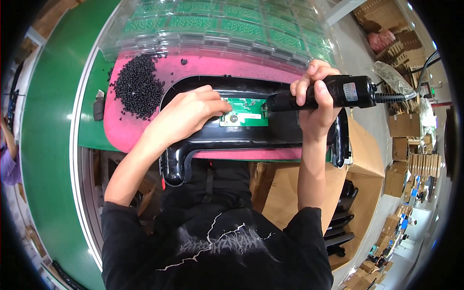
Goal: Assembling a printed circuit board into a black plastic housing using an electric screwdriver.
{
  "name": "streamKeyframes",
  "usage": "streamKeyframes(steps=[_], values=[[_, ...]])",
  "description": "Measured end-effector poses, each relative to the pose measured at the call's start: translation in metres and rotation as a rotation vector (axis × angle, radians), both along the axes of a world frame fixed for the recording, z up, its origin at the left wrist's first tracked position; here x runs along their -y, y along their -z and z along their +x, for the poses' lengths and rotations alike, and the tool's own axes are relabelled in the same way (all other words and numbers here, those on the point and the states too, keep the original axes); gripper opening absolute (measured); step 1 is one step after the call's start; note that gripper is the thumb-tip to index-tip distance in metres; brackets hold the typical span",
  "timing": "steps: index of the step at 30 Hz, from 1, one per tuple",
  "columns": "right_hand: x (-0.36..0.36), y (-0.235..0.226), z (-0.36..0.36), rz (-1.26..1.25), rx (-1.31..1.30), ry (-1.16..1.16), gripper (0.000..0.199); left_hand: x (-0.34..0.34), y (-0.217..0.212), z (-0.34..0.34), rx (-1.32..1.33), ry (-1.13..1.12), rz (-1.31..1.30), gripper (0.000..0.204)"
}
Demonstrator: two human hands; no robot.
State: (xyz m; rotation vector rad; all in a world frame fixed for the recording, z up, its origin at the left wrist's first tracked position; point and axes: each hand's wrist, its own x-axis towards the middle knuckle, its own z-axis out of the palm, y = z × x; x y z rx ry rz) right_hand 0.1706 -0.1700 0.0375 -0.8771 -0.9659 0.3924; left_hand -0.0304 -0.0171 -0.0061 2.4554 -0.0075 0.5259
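A black plastic housing (299, 135) lies on a pink mat (125, 130), with a small green circuit board (249, 111) seated inside it. My left hand (186, 113) rests on the housing, fingertips pressing the board's left edge. My right hand (316, 96) grips a black electric screwdriver (338, 93), held sideways with its tip at the board's right edge. A cable runs off the tool to the right.
A heap of small black screws (137, 87) lies on the mat's left part. Clear trays of green circuit boards (227, 24) sit behind. A green conveyor belt (48, 145) runs at left. Cardboard boxes (285, 188) with black housings stand lower right.
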Motion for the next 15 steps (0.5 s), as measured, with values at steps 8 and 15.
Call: streamKeyframes(steps=[8, 15], values=[[-0.009, -0.004, 0.004, -0.059, 0.014, -0.142, 0.018, -0.001, 0.004, -0.001, -0.073, -0.021, 0.104, 0.025], [-0.021, -0.004, -0.002, -0.11, -0.036, -0.203, 0.011, 0.0, -0.002, -0.001, -0.133, -0.047, 0.202, 0.038]])
